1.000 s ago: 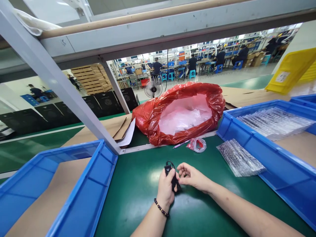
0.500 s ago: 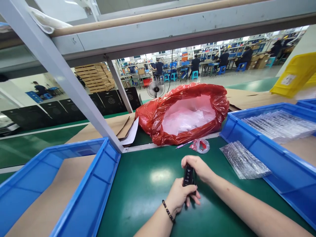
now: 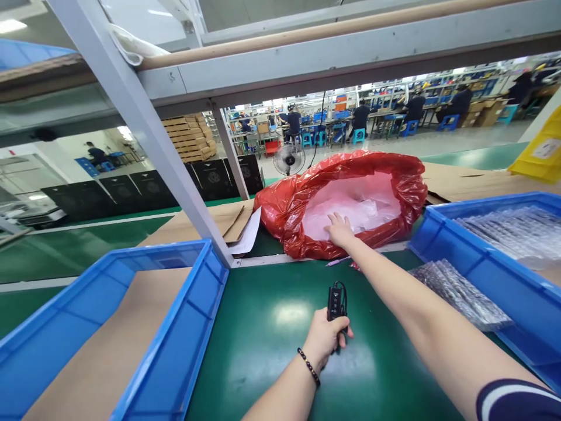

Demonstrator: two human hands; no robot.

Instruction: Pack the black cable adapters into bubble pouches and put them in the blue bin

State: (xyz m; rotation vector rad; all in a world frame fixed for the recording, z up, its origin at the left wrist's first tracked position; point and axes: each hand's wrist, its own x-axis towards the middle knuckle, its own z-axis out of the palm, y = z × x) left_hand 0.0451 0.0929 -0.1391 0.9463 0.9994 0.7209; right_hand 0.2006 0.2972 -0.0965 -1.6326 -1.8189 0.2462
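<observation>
My left hand (image 3: pixel 323 336) is closed round a small black button controller (image 3: pixel 335 303) with a folded black cable, held above the green tabletop (image 3: pixel 263 362). My right hand (image 3: pixel 340 230) reaches to the mouth of a large red plastic bag (image 3: pixel 291 225). Its fingers are spread over the clear plastic bags (image 3: pixel 370 210) inside, and nothing shows in its grasp. Whether the fingertips touch the plastic, I cannot tell. Right of my right forearm, a clear bubble-wrap-like packet (image 3: pixel 464 295) lies on the table.
On the left stands a blue bin (image 3: pixel 205 304) lined with cardboard. Another blue bin (image 3: pixel 464 248), at the right, holds rows of clear-wrapped packets (image 3: pixel 521 234). A pen (image 3: pixel 336 262) lies before the red bag. A slanted metal post (image 3: pixel 144 134) rises beside the left bin.
My right hand has let go of the controller and moved forward to the red bag's mouth. My left hand still holds the controller. The view has shifted slightly left.
</observation>
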